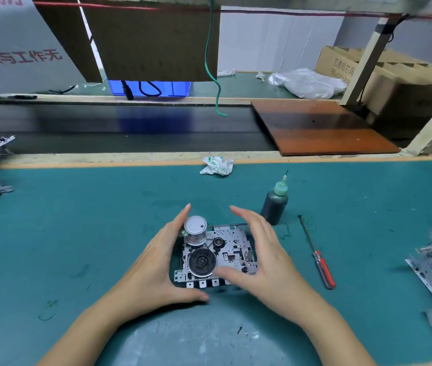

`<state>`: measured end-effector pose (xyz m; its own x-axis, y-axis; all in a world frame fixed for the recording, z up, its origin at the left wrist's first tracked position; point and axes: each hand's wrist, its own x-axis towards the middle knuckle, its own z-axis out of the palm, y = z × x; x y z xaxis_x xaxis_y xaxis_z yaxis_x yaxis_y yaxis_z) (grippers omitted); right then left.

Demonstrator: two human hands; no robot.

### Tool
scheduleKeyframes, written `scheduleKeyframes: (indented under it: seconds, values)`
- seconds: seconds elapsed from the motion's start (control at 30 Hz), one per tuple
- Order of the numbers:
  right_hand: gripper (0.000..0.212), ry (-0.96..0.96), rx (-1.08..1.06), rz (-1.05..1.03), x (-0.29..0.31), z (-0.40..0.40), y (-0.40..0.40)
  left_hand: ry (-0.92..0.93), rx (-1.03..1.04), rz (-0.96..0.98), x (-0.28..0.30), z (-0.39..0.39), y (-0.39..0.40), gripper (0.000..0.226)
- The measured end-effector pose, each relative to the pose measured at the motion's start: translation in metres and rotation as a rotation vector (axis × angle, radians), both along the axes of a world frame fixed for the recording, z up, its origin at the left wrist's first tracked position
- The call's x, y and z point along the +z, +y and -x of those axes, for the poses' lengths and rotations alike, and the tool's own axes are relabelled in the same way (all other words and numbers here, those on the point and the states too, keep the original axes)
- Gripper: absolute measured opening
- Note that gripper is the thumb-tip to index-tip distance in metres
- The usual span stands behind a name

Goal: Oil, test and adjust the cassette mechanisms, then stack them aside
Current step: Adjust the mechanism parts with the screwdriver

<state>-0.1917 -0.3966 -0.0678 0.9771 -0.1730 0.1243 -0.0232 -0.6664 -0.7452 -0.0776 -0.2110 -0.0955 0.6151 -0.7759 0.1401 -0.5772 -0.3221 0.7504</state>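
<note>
Head view: your two hands cup one cassette mechanism on the green mat.
Left hand and right hand flank it, fingers straight and spread, thumbs at its near edge. A careless lift could elbow over the oil bottle just beyond, or roll the screwdriver.
</note>
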Motion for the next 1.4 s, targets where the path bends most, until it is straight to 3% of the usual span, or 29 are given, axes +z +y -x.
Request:
scheduleKeyframes:
  seconds: [0.07, 0.17, 0.33, 0.53, 0.6, 0.67, 0.77, 0.83, 0.93, 1.0, 1.07, 1.13, 1.2, 1.3, 1.4]
  values:
    - [0.113, 0.123, 0.132, 0.290, 0.007, -0.006, -0.007, -0.004, 0.009, -0.003, -0.001, 0.000, 0.000, 0.120]
    - [0.127, 0.288, 0.229, 0.596, 0.020, -0.020, -0.015, 0.007, 0.014, 0.006, -0.003, -0.001, 0.000, 0.120]
    - [0.109, 0.416, 0.294, 0.742, 0.034, -0.039, -0.008, 0.035, 0.024, 0.027, -0.002, 0.000, 0.001, 0.124]
    - [0.078, 0.221, 0.317, 0.941, 0.041, -0.036, -0.011, 0.038, 0.105, 0.038, -0.003, 0.004, 0.000, 0.136]
    - [0.078, 0.210, 0.290, 0.836, 0.042, -0.030, -0.018, 0.144, 0.122, 0.108, -0.002, 0.005, 0.000, 0.125]
    - [0.080, 0.228, 0.236, 0.577, 0.043, -0.022, -0.021, 0.338, 0.083, 0.210, 0.005, 0.004, -0.001, 0.112]
    - [0.069, 0.230, 0.235, -0.250, 0.040, -0.012, -0.008, 0.749, -0.233, 0.353, 0.017, 0.003, -0.007, 0.109]
    - [0.058, 0.198, 0.324, -0.673, 0.037, -0.008, 0.003, 1.111, -0.240, 0.425, 0.025, 0.005, -0.014, 0.120]
    - [0.066, 0.222, 0.503, -1.010, 0.036, -0.002, 0.018, 1.524, -0.209, 0.530, 0.025, 0.013, -0.029, 0.132]
    - [0.088, 0.233, 0.456, -1.052, 0.035, 0.000, 0.020, 1.665, -0.283, 0.666, 0.029, 0.019, -0.035, 0.126]
    - [0.095, 0.217, 0.325, -0.972, 0.032, 0.001, 0.022, 1.632, -0.411, 0.661, 0.034, 0.022, -0.036, 0.110]
    - [0.063, 0.114, 0.243, -0.795, 0.030, 0.004, 0.021, 1.579, -0.472, 0.689, 0.033, 0.023, -0.036, 0.104]
    - [0.027, -0.041, 0.064, -0.495, 0.026, 0.007, 0.016, 1.555, -0.427, 0.741, 0.027, 0.018, -0.035, 0.096]
    - [0.014, -0.188, -0.309, 0.076, 0.019, 0.006, -0.006, 1.475, -0.224, 0.830, 0.024, 0.009, -0.033, 0.077]
    - [0.028, 0.105, -0.445, 0.529, 0.013, -0.001, -0.016, 1.475, -0.021, 0.852, 0.020, 0.002, -0.038, 0.073]
